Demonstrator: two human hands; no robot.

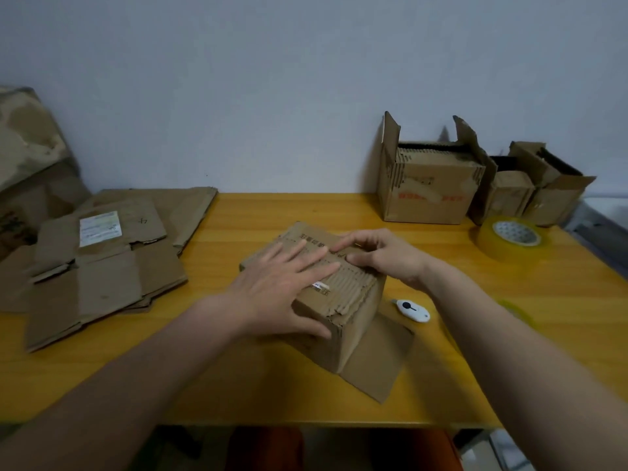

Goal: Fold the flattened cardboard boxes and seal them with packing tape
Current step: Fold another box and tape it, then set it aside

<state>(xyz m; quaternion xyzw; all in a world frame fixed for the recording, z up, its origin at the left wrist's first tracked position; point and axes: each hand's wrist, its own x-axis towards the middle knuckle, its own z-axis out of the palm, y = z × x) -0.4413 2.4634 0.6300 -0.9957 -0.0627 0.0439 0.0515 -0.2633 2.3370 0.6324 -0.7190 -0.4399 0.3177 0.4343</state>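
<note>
Box (pixel 339 321) of worn brown cardboard (torn top edges, one flap lying out) stands mid-bench (pixel 441 368); left hand (pixel 275 290) presses flat on it, right hand (pixel 380 256) pinches its top flap.

left hand (pixel 272 287): flat, fingers spread | right hand (pixel 384 256): fingers curled

Two hands — the left hand (pixel 272 287) and the right hand (pixel 380 254) — rest on one folded box (pixel 343 321). Three open boxes stand by the wall: a large one (pixel 428 188) and two smaller ones (pixel 509 195) (pixel 554 195). One tape roll (pixel 508 237), one white cutter (pixel 412 310), one stack of flattened boxes (pixel 102 260) (individual sheets too overlapped to count).
</note>
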